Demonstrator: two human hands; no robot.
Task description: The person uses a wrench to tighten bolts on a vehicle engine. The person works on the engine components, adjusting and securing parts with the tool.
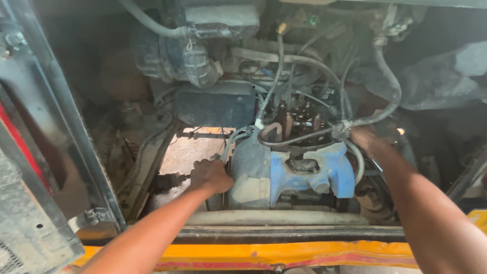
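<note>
Two hands, left (210, 176) and right (366, 138), one blue engine block (291, 175), one orange bumper (284, 253)

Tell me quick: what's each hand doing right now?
Left hand: closed against the left side of the blue engine unit; what it grips cannot be told.
Right hand: blurred behind the hoses; cannot tell.

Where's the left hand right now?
In the head view, the left hand is low and left of centre, pressed against the left side of the blue engine housing, just above the yellow frame rail.
</note>
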